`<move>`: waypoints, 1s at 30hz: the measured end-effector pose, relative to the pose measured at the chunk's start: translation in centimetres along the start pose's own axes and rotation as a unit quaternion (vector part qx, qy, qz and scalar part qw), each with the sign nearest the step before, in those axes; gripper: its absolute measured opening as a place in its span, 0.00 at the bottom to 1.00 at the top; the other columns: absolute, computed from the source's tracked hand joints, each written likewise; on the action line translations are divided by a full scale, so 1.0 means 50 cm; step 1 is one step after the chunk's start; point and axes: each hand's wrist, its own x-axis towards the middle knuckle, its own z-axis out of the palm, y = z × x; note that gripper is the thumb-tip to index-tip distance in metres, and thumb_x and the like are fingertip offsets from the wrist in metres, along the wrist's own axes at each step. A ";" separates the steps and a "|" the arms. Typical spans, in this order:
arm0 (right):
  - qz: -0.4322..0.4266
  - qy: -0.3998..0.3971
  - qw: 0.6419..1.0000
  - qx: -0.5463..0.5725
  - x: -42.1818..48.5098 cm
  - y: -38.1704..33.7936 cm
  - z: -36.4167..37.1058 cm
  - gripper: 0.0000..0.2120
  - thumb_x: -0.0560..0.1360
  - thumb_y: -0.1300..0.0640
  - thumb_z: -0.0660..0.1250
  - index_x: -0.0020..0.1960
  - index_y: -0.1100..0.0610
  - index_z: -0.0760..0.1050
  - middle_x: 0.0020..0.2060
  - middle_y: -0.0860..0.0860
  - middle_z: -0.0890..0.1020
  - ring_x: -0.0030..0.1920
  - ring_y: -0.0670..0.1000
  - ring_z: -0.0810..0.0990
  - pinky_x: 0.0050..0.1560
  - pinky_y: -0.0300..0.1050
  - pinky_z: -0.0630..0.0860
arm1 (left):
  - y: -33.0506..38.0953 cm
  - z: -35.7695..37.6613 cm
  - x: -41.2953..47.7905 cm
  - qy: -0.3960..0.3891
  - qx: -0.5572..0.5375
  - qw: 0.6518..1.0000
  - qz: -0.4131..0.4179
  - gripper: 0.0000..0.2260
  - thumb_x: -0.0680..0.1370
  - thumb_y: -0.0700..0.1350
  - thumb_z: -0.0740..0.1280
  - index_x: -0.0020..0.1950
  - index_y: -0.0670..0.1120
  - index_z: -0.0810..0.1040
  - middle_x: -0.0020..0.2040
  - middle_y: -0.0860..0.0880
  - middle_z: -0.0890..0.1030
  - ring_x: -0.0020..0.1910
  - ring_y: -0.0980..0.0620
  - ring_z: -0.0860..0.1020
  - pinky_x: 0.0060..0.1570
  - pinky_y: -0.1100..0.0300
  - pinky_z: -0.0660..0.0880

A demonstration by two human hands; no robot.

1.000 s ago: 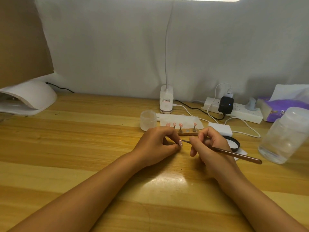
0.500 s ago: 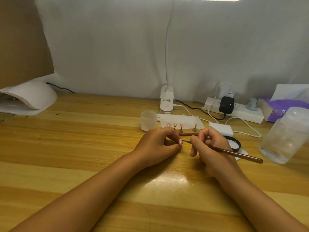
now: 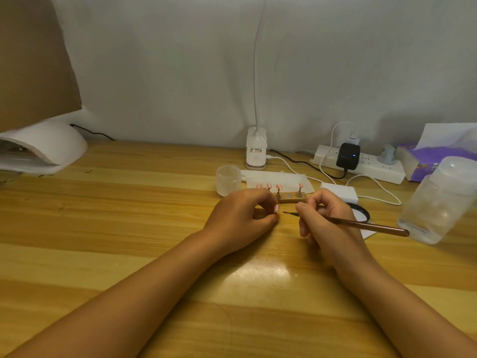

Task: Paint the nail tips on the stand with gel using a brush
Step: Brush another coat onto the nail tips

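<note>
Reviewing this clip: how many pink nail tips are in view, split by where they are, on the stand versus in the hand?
On the stand: 4 nail tips, at and
In the left hand: 1 nail tip
Total: 5

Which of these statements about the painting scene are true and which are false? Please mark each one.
1. The right hand holds the brush. True.
2. The left hand is flat on the table. False: its fingers pinch a pink nail tip.
3. The brush point touches the nail tip. False: a small gap shows between them.
4. The wooden stand is behind the hands. True.
5. The small frosted jar is to the right of the power strip. False: it is to its left.
</note>
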 end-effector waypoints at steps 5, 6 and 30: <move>-0.007 0.005 1.000 0.004 -0.003 0.000 0.000 0.08 0.79 0.54 0.64 0.44 0.58 0.71 0.27 0.49 0.80 0.27 0.41 0.74 0.34 0.43 0.69 | 0.000 0.003 -0.001 0.019 0.031 0.999 -0.005 0.06 0.75 0.51 0.72 0.50 0.54 0.79 0.45 0.58 0.81 0.39 0.66 0.74 0.40 0.64 0.70; -0.009 0.008 1.000 0.005 -0.002 0.000 0.000 0.08 0.79 0.54 0.64 0.45 0.58 0.72 0.27 0.48 0.80 0.27 0.41 0.74 0.34 0.43 0.69 | 0.001 0.002 -0.002 0.024 0.034 0.999 -0.007 0.07 0.75 0.52 0.72 0.51 0.54 0.78 0.45 0.58 0.81 0.40 0.64 0.74 0.41 0.62 0.72; -0.131 0.039 0.990 -0.039 -0.003 0.007 0.012 0.04 0.76 0.53 0.69 0.48 0.46 0.74 0.39 0.41 0.80 0.43 0.42 0.80 0.40 0.38 0.78 | -0.035 -0.019 0.021 0.168 -0.026 0.954 -0.247 0.34 0.72 0.52 0.75 0.71 0.49 0.59 0.67 0.48 0.72 0.67 0.45 0.71 0.67 0.45 0.68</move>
